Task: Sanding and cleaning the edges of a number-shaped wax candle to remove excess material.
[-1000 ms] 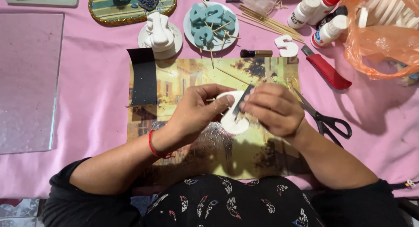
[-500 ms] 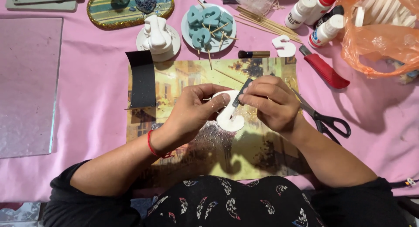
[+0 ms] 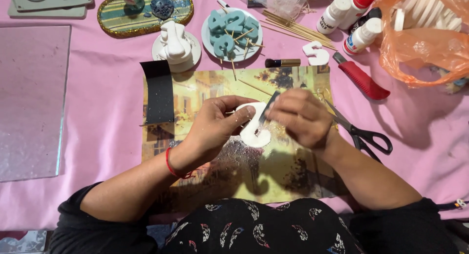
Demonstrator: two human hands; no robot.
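Foam number [image 3: 255, 132] sat at frame centre, pinched in your left hand [image 3: 215, 127]; your right hand [image 3: 300, 118] gripped a dark strip [image 3: 267, 107]. Light, even strokes would have suited.

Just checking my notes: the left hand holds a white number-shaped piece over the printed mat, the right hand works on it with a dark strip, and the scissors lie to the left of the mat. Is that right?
Not quite. In the head view the scissors lie at the right edge of the printed mat, not the left. The rest holds: the left hand holds the white number-shaped piece and the right hand works on it with a dark strip.
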